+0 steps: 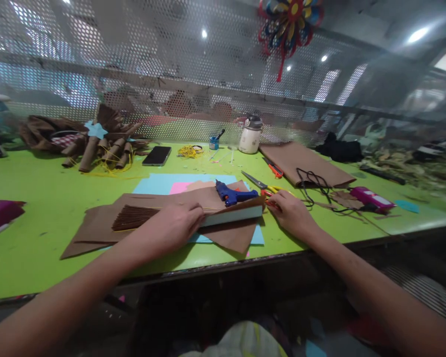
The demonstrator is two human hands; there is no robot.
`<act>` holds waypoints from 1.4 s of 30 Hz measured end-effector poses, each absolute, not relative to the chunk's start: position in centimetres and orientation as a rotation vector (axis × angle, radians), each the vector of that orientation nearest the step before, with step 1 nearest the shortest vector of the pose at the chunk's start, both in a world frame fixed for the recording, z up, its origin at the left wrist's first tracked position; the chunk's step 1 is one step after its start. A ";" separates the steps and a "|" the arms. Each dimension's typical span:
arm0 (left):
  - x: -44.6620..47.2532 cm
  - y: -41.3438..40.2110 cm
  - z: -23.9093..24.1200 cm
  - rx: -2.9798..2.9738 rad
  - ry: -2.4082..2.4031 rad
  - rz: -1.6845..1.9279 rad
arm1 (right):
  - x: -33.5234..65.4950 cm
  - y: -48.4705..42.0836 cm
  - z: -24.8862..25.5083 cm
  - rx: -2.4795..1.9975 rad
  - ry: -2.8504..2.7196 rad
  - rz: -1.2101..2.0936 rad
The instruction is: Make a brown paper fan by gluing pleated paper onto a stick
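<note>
My left hand [186, 218], fingers pinched, grips a folded brown paper [232, 209] with a pale blue strip [234, 216] along its front. Beside the paper's right end, my right hand [292, 213] is closed on a small red-orange-handled tool [267, 194], whose working end I cannot make out. Just behind the raised paper edge lies a blue glue gun [234, 193]. Yellow-handled scissors [258, 181] rest beyond my right fingers. Under my left forearm is a bundle of thin pleated brown paper [134, 218], on larger brown sheets [85, 233] and light blue sheets [156, 182].
Farther back are rolled brown paper pieces [87, 153] with a blue star, a phone [156, 155], yellow string [189, 151], a blue jar [213, 143] and a white bottle [250, 139]. At right lie an orange cutter [275, 169], folded brown paper [308, 161], black cord and a purple box [371, 198].
</note>
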State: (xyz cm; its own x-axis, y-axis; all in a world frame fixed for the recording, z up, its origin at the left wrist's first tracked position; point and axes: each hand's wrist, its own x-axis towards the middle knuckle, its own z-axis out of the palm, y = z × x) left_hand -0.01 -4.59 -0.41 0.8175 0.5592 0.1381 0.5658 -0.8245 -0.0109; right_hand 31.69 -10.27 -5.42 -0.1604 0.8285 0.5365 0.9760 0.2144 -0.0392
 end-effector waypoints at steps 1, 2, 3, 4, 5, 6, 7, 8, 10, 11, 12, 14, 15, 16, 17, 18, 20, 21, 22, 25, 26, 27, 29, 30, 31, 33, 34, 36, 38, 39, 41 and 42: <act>-0.1 -4.8 -0.4 -2.958 -0.891 -0.190 | 31.8 -10.5 -5.3 -1.641 -2.040 -0.421; -0.1 -5.0 -0.3 -2.970 -0.876 -0.183 | 31.8 -10.8 -5.2 -1.606 -2.035 -0.396; -0.1 -5.1 -0.1 -2.978 -0.868 -0.172 | 31.7 -11.3 -5.0 -1.564 -2.036 -0.368; -0.1 -5.2 0.0 -2.982 -0.866 -0.154 | 31.5 -11.9 -4.7 -1.522 -2.046 -0.339; -0.1 -5.3 0.2 -2.980 -0.866 -0.135 | 31.1 -12.6 -4.4 -1.487 -2.068 -0.311; -0.1 -5.3 0.3 -2.974 -0.865 -0.118 | 30.8 -13.3 -4.1 -1.459 -2.106 -0.284; 0.0 -5.3 0.4 -2.967 -0.866 -0.105 | 30.3 -13.9 -3.8 -1.442 -2.155 -0.263; 0.1 -5.4 0.4 -2.958 -0.868 -0.097 | 29.9 -14.5 -3.5 -1.433 -2.210 -0.243; 0.3 -5.4 0.4 -2.939 -0.877 -0.085 | 29.1 -15.0 -3.1 -1.432 -2.301 -0.236; 0.4 -5.5 0.3 -2.925 -0.885 -0.079 | 28.8 -15.0 -3.0 -1.436 -2.332 -0.252; 0.5 -5.5 0.2 -2.909 -0.895 -0.071 | 28.5 -14.8 -3.0 -1.437 -2.350 -0.282; 0.8 -5.6 -0.2 -2.866 -0.909 -0.066 | 28.2 -14.0 -3.3 -1.425 -2.373 -0.362; 0.9 -5.6 -0.4 -2.847 -0.907 -0.070 | 28.0 -13.4 -3.6 -1.411 -2.384 -0.395; 0.9 -5.5 -0.6 -2.829 -0.901 -0.075 | 27.9 -12.8 -3.8 -1.396 -2.391 -0.414; 1.0 -5.5 -0.9 -2.815 -0.897 -0.085 | 27.9 -12.2 -3.9 -1.384 -2.391 -0.421; 1.0 -5.4 -1.1 -2.804 -0.896 -0.097 | 27.9 -11.6 -4.0 -1.382 -2.379 -0.420; 1.0 -5.0 -1.3 -2.797 -0.908 -0.132 | 28.1 -10.6 -3.8 -1.390 -2.342 -0.383; 1.0 -4.8 -1.4 -2.802 -0.915 -0.149 | 28.3 -10.1 -3.5 -1.384 -2.341 -0.339; 0.9 -4.6 -1.3 -2.811 -0.918 -0.163 | 28.6 -9.6 -3.2 -1.364 -2.358 -0.276; 0.8 -4.2 -0.9 -2.823 -0.925 -0.162 | 29.9 -8.3 -1.9 -1.282 -2.432 -0.082; 0.8 -4.1 -0.7 -2.820 -0.925 -0.157 | 30.4 -7.9 -1.6 -1.267 -2.437 -0.052; 0.9 -4.0 -0.5 -2.818 -0.920 -0.153 | 30.7 -7.5 -1.3 -1.259 -2.435 -0.040; 1.0 -4.0 0.0 -2.827 -0.904 -0.131 | 31.2 -6.8 -0.9 -1.246 -2.438 -0.026; 1.1 -3.9 0.3 -2.846 -0.898 -0.109 | 31.3 -6.5 -0.8 -1.240 -2.437 -0.011; 1.1 -3.9 0.7 -2.874 -0.902 -0.081 | 31.3 -6.2 -0.8 -1.238 -2.428 0.004; 1.0 -3.6 1.6 -2.961 -0.925 -0.008 | 31.1 -5.8 -0.8 -1.240 -2.379 0.009; 0.9 -3.5 2.1 -3.018 -0.938 0.035 | 31.0 -5.6 -0.9 -1.243 -2.341 0.002; 0.7 -3.1 2.9 -3.098 -0.961 0.154 | 30.8 -5.4 -1.2 -1.226 -2.257 -0.013; 0.5 -2.9 3.2 -3.080 -1.010 0.188 | 30.6 -5.4 -1.6 -1.191 -2.170 -0.035; 0.4 -2.8 3.2 -3.055 -1.021 0.179 | 30.5 -5.4 -1.8 -1.179 -2.130 -0.049; 0.4 -2.7 3.1 -3.015 -1.003 0.153 | 30.2 -5.6 -2.0 -1.173 -2.070 -0.092; 0.4 -2.7 3.1 -3.010 -0.987 0.155 | 30.1 -5.6 -2.1 -1.177 -2.048 -0.118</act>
